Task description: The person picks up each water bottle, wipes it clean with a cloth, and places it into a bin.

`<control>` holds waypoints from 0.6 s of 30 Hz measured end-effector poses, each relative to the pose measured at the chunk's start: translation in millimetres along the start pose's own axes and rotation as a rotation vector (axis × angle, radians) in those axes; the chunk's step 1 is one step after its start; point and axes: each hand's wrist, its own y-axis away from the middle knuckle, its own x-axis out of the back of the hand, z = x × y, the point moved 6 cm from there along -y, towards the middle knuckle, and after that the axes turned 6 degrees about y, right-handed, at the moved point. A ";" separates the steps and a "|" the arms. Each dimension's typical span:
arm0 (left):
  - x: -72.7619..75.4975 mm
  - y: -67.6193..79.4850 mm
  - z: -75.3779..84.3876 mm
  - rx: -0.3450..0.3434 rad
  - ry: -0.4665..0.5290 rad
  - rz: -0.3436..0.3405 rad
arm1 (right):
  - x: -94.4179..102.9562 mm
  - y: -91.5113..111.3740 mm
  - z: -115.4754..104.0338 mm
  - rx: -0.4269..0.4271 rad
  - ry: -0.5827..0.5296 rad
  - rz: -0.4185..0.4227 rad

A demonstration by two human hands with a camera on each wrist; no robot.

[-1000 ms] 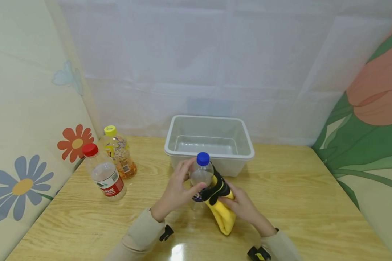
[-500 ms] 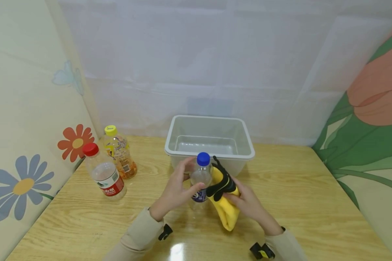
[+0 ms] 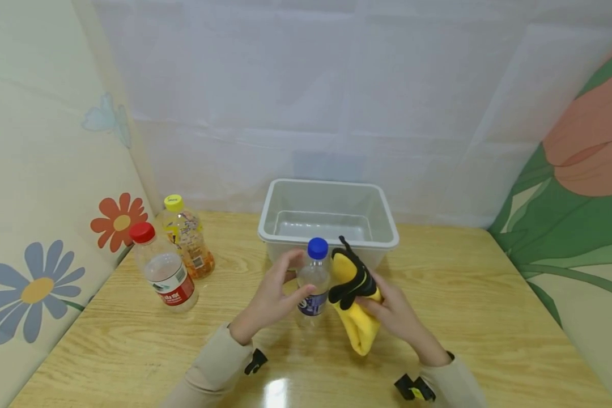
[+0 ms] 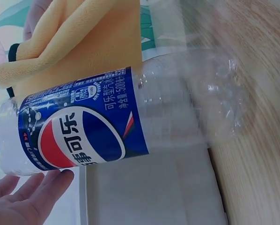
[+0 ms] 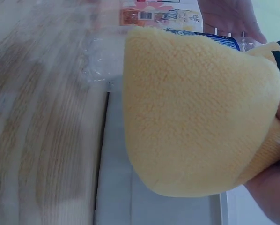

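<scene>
A clear plastic Pepsi bottle [image 3: 312, 303] with a blue cap and blue label stands upright on the table. My left hand [image 3: 275, 294] curves round its upper left side, thumb in front; in the left wrist view, its fingers [image 4: 48, 192] lie along the bottle's edge. To the right of the bottle, my right hand [image 3: 395, 311] grips a folded yellow cloth [image 3: 361, 328] with black edging. The cloth looks just apart from the bottle in the head view. Its fluffy side fills much of the right wrist view and covers part of the bottle [image 5: 100, 56].
A light grey plastic bin [image 3: 328, 243] stands behind the hands. At the left are a red-capped bottle [image 3: 169, 277] and a yellow-capped bottle [image 3: 188, 238] with some orange liquid. White sheeting [image 3: 336, 85] hangs behind the wooden table [image 3: 489, 317].
My right hand has drawn the cloth rightward, away from the bottle's side, uncovering more of the label. The left hand has shifted slightly left, while the bottle stays in place.
</scene>
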 end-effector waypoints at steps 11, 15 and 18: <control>5.3 -0.6 5.6 -0.069 -0.019 0.012 | 2.7 -4.5 -2.6 -0.007 -0.028 0.037; 5.8 -0.2 4.4 -0.056 -0.013 -0.001 | 4.6 -7.5 -4.3 -0.007 -0.024 0.052; 6.2 0.4 3.2 -0.033 -0.001 -0.012 | 6.8 -10.2 -6.5 0.007 -0.013 0.071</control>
